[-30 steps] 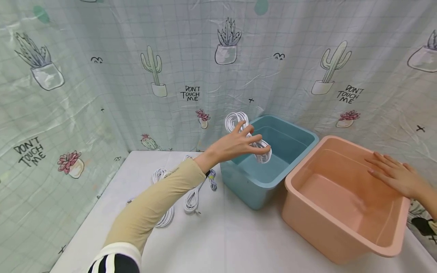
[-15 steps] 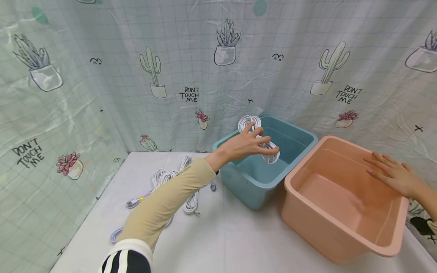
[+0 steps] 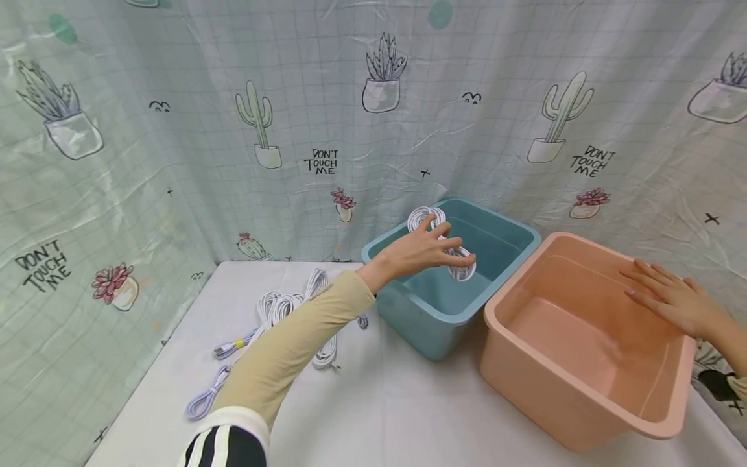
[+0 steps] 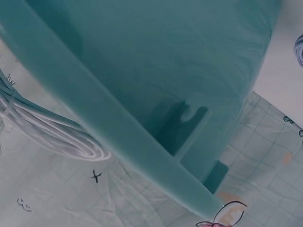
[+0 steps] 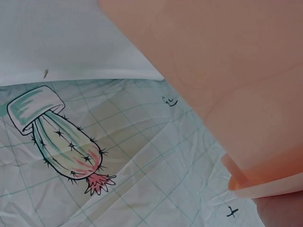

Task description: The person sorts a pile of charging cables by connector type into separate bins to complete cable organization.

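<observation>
White coiled cable point(image 3: 419, 218) gripped by the left hand point(image 3: 421, 251)
Thin, smooth loops bulge either side of its grasp, above a blue plastic bin point(image 3: 417, 321); the right hand point(image 3: 674, 299) rests unclenched on a peach tub point(image 3: 548, 389).

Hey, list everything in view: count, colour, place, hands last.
teal bin: one, blue-green, table's middle
peach bin: one, peach, table's right
held coil: one, white, above teal bin
cable coils: several, white, table's left, partly hidden
thin cables: three visible, bluish, left and near teal bin
tie: one, yellow, on thin cable
table: one, white, beneath bins
printed curtain: one or more, pale, behind table
sleeves: two, tan, both arms
striped sleeve: one, black-white, left arm
left hand: one, gripping held coil
right hand: one, at peach bin
</observation>
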{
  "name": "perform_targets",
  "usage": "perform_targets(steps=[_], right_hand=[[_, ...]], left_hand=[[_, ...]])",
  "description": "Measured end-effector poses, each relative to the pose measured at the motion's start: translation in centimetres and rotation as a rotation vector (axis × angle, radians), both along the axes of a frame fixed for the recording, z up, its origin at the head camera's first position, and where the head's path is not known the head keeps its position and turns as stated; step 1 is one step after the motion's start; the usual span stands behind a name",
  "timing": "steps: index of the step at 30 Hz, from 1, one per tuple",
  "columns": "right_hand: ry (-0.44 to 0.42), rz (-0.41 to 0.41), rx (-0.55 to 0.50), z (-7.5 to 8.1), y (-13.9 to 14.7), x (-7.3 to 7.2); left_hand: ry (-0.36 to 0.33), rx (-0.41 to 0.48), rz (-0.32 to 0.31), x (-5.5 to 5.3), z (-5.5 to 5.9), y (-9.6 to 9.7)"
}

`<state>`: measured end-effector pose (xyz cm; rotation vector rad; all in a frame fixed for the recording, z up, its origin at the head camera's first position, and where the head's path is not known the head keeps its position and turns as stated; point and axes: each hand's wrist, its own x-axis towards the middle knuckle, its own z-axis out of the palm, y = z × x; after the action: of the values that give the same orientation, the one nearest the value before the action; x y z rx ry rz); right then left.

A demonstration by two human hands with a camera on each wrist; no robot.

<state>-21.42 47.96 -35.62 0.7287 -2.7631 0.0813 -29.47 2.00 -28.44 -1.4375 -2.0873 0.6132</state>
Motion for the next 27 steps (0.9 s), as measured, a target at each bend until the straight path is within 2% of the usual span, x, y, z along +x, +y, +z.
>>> perform_targets(steps=[5, 10, 12, 14, 16, 19, 23, 25, 27], right_hand=[[-0.023, -0.031, 0.004, 0.1, -0.1, -0.1], [0.022, 0.013, 0.023, 0.4, -0.1, -0.1], [0.062, 0.050, 0.055, 0.4, -0.1, -0.2], [0.072, 0.048, 0.071, 0.4, -0.1, -0.2], [0.068, 0.034, 0.089, 0.4, 0.0, -0.2], [0.059, 0.011, 0.102, 0.3, 0.0, -0.1], [0.103, 0.064, 0.128, 0.2, 0.1, -0.3], [0.114, 0.066, 0.130, 0.1, 0.1, -0.3], [0.089, 0.042, 0.097, 0.0, 0.0, -0.3]], left_hand=[[0.007, -0.040, 0.016, -0.1, -0.3, -0.1], [0.018, -0.086, 0.061, -0.3, -0.4, -0.4], [0.008, -0.080, 0.072, -0.4, -0.3, -0.6], [0.006, -0.071, 0.082, -0.5, -0.1, -0.8], [-0.004, -0.056, 0.077, -0.5, 0.0, -1.0], [0.021, -0.053, 0.073, -0.7, -0.1, -1.4], [0.058, -0.030, 0.059, -0.8, -0.4, -2.1], [0.067, -0.011, 0.044, -0.7, -0.5, -2.4], [0.072, 0.012, 0.029, -0.6, -0.4, -2.7]])
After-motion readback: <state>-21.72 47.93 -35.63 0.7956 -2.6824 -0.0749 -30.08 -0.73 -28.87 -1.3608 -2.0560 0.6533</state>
